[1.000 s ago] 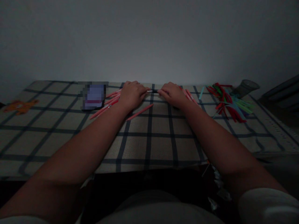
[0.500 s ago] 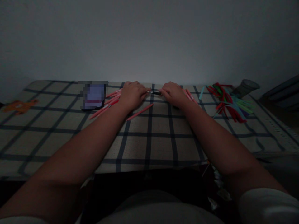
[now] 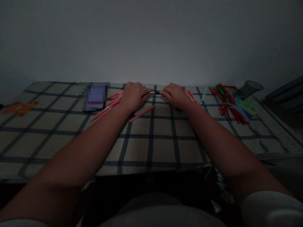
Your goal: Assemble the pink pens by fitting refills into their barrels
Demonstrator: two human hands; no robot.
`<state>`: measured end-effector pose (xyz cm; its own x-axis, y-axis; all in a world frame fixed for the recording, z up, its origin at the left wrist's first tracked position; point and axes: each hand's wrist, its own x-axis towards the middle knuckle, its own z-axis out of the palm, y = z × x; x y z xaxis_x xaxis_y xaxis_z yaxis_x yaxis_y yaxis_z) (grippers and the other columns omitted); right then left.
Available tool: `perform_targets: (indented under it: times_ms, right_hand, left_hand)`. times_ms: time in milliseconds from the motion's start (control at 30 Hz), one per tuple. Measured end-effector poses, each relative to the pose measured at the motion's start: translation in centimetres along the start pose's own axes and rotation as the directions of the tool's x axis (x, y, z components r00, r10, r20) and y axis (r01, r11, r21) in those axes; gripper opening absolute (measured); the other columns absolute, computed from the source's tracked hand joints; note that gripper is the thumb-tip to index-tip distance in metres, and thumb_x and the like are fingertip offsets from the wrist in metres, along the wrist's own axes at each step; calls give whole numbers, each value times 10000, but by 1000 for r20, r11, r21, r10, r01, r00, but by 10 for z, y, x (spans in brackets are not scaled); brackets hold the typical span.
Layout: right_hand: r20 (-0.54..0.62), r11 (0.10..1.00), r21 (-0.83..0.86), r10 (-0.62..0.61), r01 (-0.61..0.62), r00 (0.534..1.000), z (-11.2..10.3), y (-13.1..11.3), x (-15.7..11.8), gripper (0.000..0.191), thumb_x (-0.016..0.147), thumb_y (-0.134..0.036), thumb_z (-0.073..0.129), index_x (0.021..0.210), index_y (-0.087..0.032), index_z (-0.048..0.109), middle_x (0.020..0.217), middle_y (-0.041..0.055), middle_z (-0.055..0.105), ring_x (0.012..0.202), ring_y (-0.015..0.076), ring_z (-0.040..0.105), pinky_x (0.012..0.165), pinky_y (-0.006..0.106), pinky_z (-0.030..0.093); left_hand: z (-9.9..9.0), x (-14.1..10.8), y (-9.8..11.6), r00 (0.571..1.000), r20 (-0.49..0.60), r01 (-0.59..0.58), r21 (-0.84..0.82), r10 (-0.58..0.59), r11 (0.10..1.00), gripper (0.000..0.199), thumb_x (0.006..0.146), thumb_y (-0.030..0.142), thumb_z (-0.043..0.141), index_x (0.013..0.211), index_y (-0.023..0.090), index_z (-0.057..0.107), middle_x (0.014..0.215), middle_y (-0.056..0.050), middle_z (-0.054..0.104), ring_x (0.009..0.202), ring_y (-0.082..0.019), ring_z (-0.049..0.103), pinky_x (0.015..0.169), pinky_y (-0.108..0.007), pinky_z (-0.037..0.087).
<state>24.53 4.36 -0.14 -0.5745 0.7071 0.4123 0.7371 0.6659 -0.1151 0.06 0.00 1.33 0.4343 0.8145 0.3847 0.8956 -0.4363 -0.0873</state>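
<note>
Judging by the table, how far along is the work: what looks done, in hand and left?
In hand: the slim black-and-silver piece, spanning the fingertips of the left hand and right hand; this step looks unfinished. Done or left: left-side pink sticks and right-side pink sticks flank the hands, but which are finished I cannot tell. Possibly left: the colored strips, lying untouched.

Slim pen, silver and black, lying crosswise between both hands
</note>
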Motion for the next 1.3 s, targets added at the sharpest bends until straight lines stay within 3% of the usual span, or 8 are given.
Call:
perform_targets:
  times_ms: [200,333,467,633,800,900,1100,1300]
  right_hand:
    - [27,999,34,10,-11,1000,0,-1,0,466,1142,-450,435,961,-182,770,993,132,749,999,285,597,916,397,413]
    - [-71,977,208,59,-43,996,-1,1,0,486,1111,-533,507,881,-183,754,911,100,730,930,251,612,888,382,438]
    - [-192,859,506,203,-81,960,3,6,1,541,1027,-691,595,992,-188,790,930,65,743,918,224,649,862,359,500]
    - [-185,700,713,245,-42,952,9,-2,1,571,936,-724,698,1191,-228,815,1036,62,781,1011,232,702,950,402,565]
    - [-185,627,779,264,-23,947,14,-11,2,519,950,-733,683,1041,-234,796,967,45,777,939,205,715,932,388,596]
    - [-204,592,805,345,-44,916,20,-9,4,573,952,-810,635,957,-243,720,833,17,727,796,170,684,810,325,598]
    - [-238,467,882,548,-57,802,23,0,7,581,993,-857,515,1014,-280,579,891,6,763,686,121,665,674,247,560]
    - [-224,541,813,630,-213,744,-7,6,6,575,1011,-826,486,1072,-267,605,843,1,714,618,122,623,592,247,492]
  left_hand:
    - [0,0,-2,1000,-8,-6,-12,6,1000,402,1140,411,464,1379,336,777,1246,-65,815,1233,-304,670,1060,-482,434]
    - [2,0,-3,998,-60,-6,-15,5,1000,406,1145,426,445,1340,315,783,1196,-82,818,1189,-297,680,1031,-460,441]
    - [2,0,-1,995,-93,37,-6,-37,999,416,1150,441,426,1377,302,745,1145,-82,813,1139,-284,702,1012,-434,448]
    - [0,0,3,999,-33,-9,-6,9,1000,423,1154,461,426,1372,277,738,1178,-88,811,1141,-283,722,1010,-423,470]
    - [1,-1,8,999,-16,-30,24,31,999,420,1146,518,455,1311,304,777,1182,-79,814,1198,-287,723,1010,-426,489]
    - [-2,-2,10,997,50,-59,8,58,998,461,1139,564,451,1287,305,802,1177,-79,822,1204,-284,725,1021,-416,496]
    - [-5,-4,3,970,199,-122,-101,140,987,590,1047,674,580,1475,294,724,1315,-78,804,1226,-286,718,959,-360,504]
    - [-4,-4,0,934,301,-141,-185,193,973,727,934,736,700,1494,273,720,1307,-91,801,1161,-295,731,895,-351,489]
